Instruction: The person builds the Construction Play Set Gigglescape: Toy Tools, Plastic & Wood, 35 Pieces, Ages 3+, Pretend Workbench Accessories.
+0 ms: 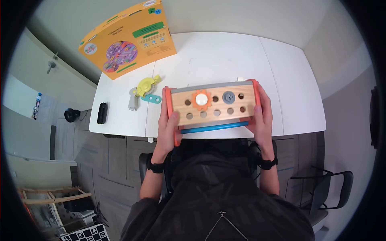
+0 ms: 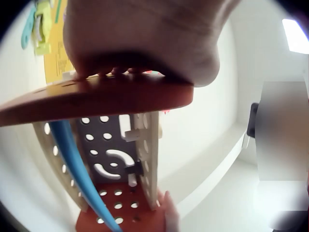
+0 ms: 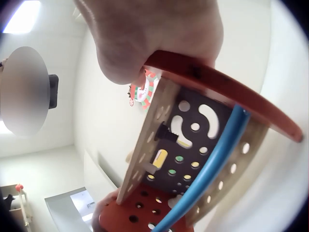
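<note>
Both hands hold a wooden toy toolbox [image 1: 216, 105] over the front part of the white table. My left hand [image 1: 166, 130] grips its left red end panel [image 1: 169, 102], the thumb on the near side. The right hand [image 1: 263, 122] grips the opposite red end panel in the same way. An orange gear [image 1: 201, 108] with a white centre and a grey round screw head [image 1: 228, 97] sit on the perforated wooden side. Along the near side runs a blue rod [image 1: 217, 128]. In the left wrist view, a dark perforated panel [image 2: 99, 129] with curved slots shows inside the toolbox.
On the white table [image 1: 217, 52], left of the toolbox, lie a yellow toy piece [image 1: 145, 85], a grey toy piece [image 1: 133, 99] and a teal strip with holes [image 1: 147, 97]. A black case [image 1: 102, 113] lies at the left edge. Behind stands an orange box [image 1: 140, 60].
</note>
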Demonstrator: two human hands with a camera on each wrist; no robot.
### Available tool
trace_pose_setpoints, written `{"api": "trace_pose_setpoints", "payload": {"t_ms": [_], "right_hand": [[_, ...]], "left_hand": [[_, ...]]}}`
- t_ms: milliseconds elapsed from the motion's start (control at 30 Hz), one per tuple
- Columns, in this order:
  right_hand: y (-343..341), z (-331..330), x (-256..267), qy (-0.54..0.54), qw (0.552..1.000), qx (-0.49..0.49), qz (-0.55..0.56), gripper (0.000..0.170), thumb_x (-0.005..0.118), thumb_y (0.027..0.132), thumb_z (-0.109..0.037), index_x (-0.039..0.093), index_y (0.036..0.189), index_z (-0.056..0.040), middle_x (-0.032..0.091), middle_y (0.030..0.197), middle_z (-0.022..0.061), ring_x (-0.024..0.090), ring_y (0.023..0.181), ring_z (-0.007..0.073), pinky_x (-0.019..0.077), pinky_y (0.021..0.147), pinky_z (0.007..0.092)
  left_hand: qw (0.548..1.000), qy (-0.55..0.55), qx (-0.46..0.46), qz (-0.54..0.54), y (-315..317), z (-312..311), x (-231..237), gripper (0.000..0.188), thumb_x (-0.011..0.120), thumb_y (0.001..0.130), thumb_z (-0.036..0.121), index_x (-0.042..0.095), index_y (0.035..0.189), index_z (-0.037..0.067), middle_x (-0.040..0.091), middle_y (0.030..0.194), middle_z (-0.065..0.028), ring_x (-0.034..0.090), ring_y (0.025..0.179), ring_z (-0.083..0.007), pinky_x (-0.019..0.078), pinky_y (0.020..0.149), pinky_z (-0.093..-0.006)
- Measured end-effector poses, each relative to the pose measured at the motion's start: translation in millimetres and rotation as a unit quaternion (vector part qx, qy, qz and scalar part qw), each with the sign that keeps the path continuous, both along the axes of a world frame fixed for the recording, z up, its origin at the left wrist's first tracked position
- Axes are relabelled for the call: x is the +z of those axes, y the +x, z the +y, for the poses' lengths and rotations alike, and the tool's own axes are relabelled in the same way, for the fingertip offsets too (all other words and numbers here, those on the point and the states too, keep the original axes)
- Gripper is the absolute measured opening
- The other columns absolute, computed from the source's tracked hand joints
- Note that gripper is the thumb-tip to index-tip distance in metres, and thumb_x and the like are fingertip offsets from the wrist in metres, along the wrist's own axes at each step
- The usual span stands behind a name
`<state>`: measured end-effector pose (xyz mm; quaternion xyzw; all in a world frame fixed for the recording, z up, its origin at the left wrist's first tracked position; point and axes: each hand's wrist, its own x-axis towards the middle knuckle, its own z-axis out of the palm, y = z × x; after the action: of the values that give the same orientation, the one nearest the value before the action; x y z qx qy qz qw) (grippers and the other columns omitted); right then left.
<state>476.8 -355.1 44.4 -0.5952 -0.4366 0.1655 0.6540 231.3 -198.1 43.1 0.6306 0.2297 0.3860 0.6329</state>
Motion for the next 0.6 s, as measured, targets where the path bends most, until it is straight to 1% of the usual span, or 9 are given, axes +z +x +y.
{"api": "trace_pose_setpoints", "payload": {"t_ms": [100,133,233,267,367,400,467,533,600], "right_hand": [[-10,-8,-14,0.011,0.999,-0.037,0.004,0.056,0.041,0.115,-0.030,0.033,0.162,-0.0006,0.040,0.163,0.0190,0.042,0.149,0.0266,0.0358,0.123,0.0409],[-13,-8,-17,0.004,0.999,-0.050,0.019,0.057,0.041,0.115,-0.032,0.033,0.162,0.0002,0.042,0.162,0.0192,0.042,0.149,0.0264,0.0357,0.123,0.0404],[-5,-8,-52,-0.036,0.995,-0.036,0.089,0.062,0.039,0.115,-0.039,0.034,0.161,0.0020,0.047,0.157,0.0182,0.044,0.147,0.0252,0.0352,0.121,0.0393],[-2,-7,-58,-0.054,0.992,-0.023,0.116,0.063,0.038,0.116,-0.042,0.034,0.160,0.0026,0.049,0.155,0.0176,0.044,0.146,0.0246,0.0349,0.121,0.0389],[-2,-2,-60,-0.092,0.989,-0.050,0.108,0.069,0.036,0.115,-0.049,0.037,0.159,0.0035,0.053,0.151,0.0163,0.048,0.141,0.0229,0.0349,0.119,0.0379],[0,0,-64,-0.096,0.988,-0.050,0.113,0.069,0.036,0.115,-0.050,0.039,0.158,0.0037,0.053,0.150,0.0160,0.048,0.140,0.0223,0.0353,0.118,0.0375],[9,2,-77,-0.105,0.985,-0.050,0.124,0.070,0.035,0.115,-0.053,0.041,0.156,0.0041,0.054,0.150,0.0153,0.049,0.137,0.0211,0.0360,0.116,0.0369],[16,6,-92,-0.087,0.986,-0.026,0.138,0.072,0.037,0.113,-0.055,0.043,0.154,0.0039,0.055,0.148,0.0144,0.051,0.133,0.0202,0.0373,0.114,0.0362],[19,6,-102,-0.085,0.987,-0.022,0.137,0.073,0.039,0.112,-0.058,0.044,0.152,0.0035,0.056,0.144,0.0133,0.052,0.129,0.0195,0.0385,0.111,0.0355]], "left_hand": [[0.998,0.063,0.010,0.022,-7,-9,-7,0.074,0.041,0.109,0.022,0.004,0.169,-0.001,0.027,0.172,-0.0179,0.036,0.153,-0.0260,0.0276,0.124,-0.0360],[0.993,0.107,0.042,0.031,-6,-10,-17,0.068,0.038,0.111,0.024,0.013,0.168,-0.003,0.034,0.168,-0.0197,0.041,0.149,-0.0271,0.0301,0.123,-0.0370],[0.989,0.087,0.051,0.107,-9,-10,-41,0.062,0.037,0.113,0.028,0.024,0.164,-0.005,0.042,0.162,-0.0206,0.045,0.145,-0.0279,0.0323,0.121,-0.0391],[0.988,0.086,0.055,0.118,-8,-10,-47,0.067,0.035,0.116,0.042,0.026,0.164,-0.004,0.046,0.158,-0.0193,0.044,0.146,-0.0262,0.0342,0.120,-0.0382],[0.987,0.028,0.060,0.148,-3,-13,-57,0.070,0.035,0.115,0.046,0.025,0.164,-0.003,0.045,0.158,-0.0197,0.044,0.145,-0.0263,0.0342,0.120,-0.0388],[0.984,0.065,0.094,0.137,1,-14,-64,0.069,0.037,0.115,0.048,0.030,0.162,-0.003,0.057,0.140,-0.0148,0.056,0.124,-0.0221,0.0438,0.108,-0.0367],[0.987,0.027,0.080,0.139,0,-12,-74,0.058,0.038,0.115,0.033,0.034,0.159,-0.004,0.057,0.144,-0.0194,0.056,0.129,-0.0267,0.0433,0.111,-0.0391],[0.986,0.010,0.074,0.149,1,-10,-84,0.052,0.039,0.115,0.026,0.037,0.157,-0.005,0.057,0.144,-0.0224,0.057,0.131,-0.0299,0.0430,0.112,-0.0404],[0.983,0.013,0.076,0.168,0,-5,-90,0.051,0.041,0.114,0.025,0.038,0.155,-0.005,0.059,0.142,-0.0235,0.057,0.131,-0.0316,0.0428,0.112,-0.0406]]}}
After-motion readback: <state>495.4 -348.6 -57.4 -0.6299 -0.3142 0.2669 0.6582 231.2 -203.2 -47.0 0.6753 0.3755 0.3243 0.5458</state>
